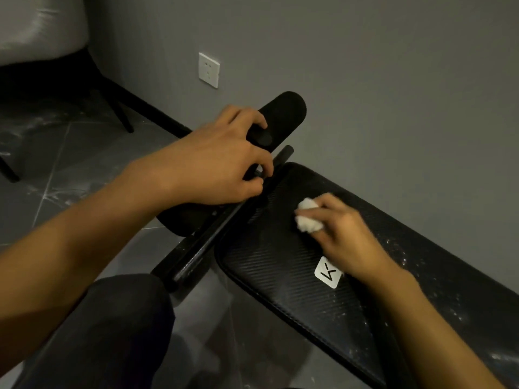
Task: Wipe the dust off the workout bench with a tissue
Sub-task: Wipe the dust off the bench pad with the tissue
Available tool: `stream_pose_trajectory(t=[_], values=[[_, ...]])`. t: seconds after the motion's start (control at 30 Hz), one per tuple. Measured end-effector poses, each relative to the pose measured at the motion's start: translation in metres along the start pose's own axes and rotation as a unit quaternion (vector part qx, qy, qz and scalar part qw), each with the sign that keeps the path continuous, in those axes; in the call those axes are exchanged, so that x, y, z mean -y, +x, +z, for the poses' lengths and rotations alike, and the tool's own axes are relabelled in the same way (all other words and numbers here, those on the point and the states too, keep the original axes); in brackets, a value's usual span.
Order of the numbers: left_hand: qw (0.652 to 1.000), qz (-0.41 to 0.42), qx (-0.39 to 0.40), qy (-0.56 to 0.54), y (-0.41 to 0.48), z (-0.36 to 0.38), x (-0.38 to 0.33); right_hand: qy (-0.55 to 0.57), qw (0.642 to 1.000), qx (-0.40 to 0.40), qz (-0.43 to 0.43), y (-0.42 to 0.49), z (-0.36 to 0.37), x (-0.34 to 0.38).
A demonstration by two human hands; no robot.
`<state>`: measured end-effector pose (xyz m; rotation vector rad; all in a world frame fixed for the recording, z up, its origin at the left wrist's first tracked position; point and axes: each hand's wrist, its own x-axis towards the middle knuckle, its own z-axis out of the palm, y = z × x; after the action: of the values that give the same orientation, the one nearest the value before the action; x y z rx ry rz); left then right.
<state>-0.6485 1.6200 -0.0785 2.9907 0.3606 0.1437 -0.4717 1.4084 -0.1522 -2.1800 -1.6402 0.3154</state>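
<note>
Tissue [309, 219], crumpled, is pinched in the right hand [345, 242] and pressed on the workout bench [266, 273] pad near its end; the black foam roller [283, 113] beyond that end is gripped by the left hand [219, 164].

The workout bench [280, 276] is seen running from the middle of the frame down to the lower right. Its pad is black, with a fine ribbed weave and a rounded end toward the centre. A small white logo patch [328, 272] is fixed on the pad, set at a tilt. White dust specks [415, 265] are scattered over the right part of the pad, while the stretch near the centre looks darker and cleaner. A black foam roller [286, 110] at the bench's end, upper centre, is gripped by the left hand [219, 164]. The tissue [307, 219], white and crumpled into a small wad, is pressed on the pad right of centre, pinched by the right hand [345, 237].
</note>
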Motion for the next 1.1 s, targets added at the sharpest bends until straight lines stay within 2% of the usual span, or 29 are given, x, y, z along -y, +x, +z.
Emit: stream_pose_trajectory(t=[0.07, 0.13, 0.2, 0.27, 0.3, 0.37, 0.47, 0.5, 0.53, 0.6, 0.63, 0.67, 0.7, 0.83, 0.93, 0.97, 1.03, 1.1], values=[[1.000, -0.004, 0.006, -0.004, 0.001, 0.001, 0.001, -0.009, 0.999, 0.021, -0.029, 0.003, -0.003, -0.003], [1.000, -0.006, 0.010, 0.001, 0.000, 0.001, 0.000, -0.069, 0.997, -0.021, 0.005, 0.022, -0.008, -0.027], [1.000, -0.006, 0.012, 0.015, -0.001, 0.000, 0.000, -0.118, 0.984, -0.089, 0.100, 0.044, -0.012, -0.056], [1.000, -0.009, 0.009, 0.028, -0.002, -0.001, -0.002, -0.108, 0.965, -0.128, 0.201, 0.060, -0.016, -0.071], [0.999, -0.011, 0.006, 0.032, -0.002, -0.001, -0.002, -0.088, 0.963, -0.131, 0.216, 0.064, -0.016, -0.070], [0.999, -0.012, 0.005, 0.037, -0.002, -0.002, -0.003, -0.054, 0.978, -0.106, 0.174, 0.062, -0.009, -0.053], [0.999, -0.011, -0.002, 0.033, -0.002, -0.001, -0.002, -0.031, 0.999, -0.026, 0.008, 0.044, -0.001, -0.014], [0.999, -0.011, -0.006, 0.031, -0.002, -0.002, -0.002, -0.042, 0.999, -0.009, -0.023, 0.042, 0.001, -0.012], [0.999, -0.011, -0.009, 0.032, -0.002, -0.003, -0.003, -0.061, 0.998, -0.021, -0.016, 0.045, 0.001, -0.019], [0.999, -0.007, -0.011, 0.039, -0.002, -0.004, -0.005, -0.079, 0.987, -0.099, 0.096, 0.055, -0.004, -0.037], [0.999, -0.006, -0.011, 0.045, -0.003, -0.004, -0.006, -0.067, 0.978, -0.123, 0.155, 0.059, -0.007, -0.043], [0.998, -0.007, -0.013, 0.055, -0.004, -0.004, -0.007, -0.051, 0.975, -0.125, 0.178, 0.061, -0.008, -0.044], [0.997, -0.007, -0.017, 0.073, -0.005, -0.003, -0.008, -0.039, 0.980, -0.108, 0.163, 0.061, -0.006, -0.039], [0.979, -0.051, -0.004, 0.197, -0.010, 0.004, -0.023, -0.006, 1.000, -0.005, 0.008, 0.036, 0.005, 0.004], [0.953, -0.033, 0.001, 0.301, -0.022, 0.027, -0.049, 0.038, 0.998, 0.040, -0.043, 0.008, 0.003, 0.017], [0.956, -0.017, -0.008, 0.292, -0.026, 0.033, -0.054, 0.045, 0.997, 0.050, -0.050, 0.000, 0.002, 0.016], [0.978, 0.024, -0.053, 0.201, -0.029, 0.046, -0.060, 0.008, 0.998, 0.046, -0.042, -0.014, -0.004, 0.007], [0.989, 0.040, -0.076, 0.118, -0.025, 0.067, -0.066, -0.053, 0.998, -0.001, 0.019, -0.026, -0.013, -0.012]])
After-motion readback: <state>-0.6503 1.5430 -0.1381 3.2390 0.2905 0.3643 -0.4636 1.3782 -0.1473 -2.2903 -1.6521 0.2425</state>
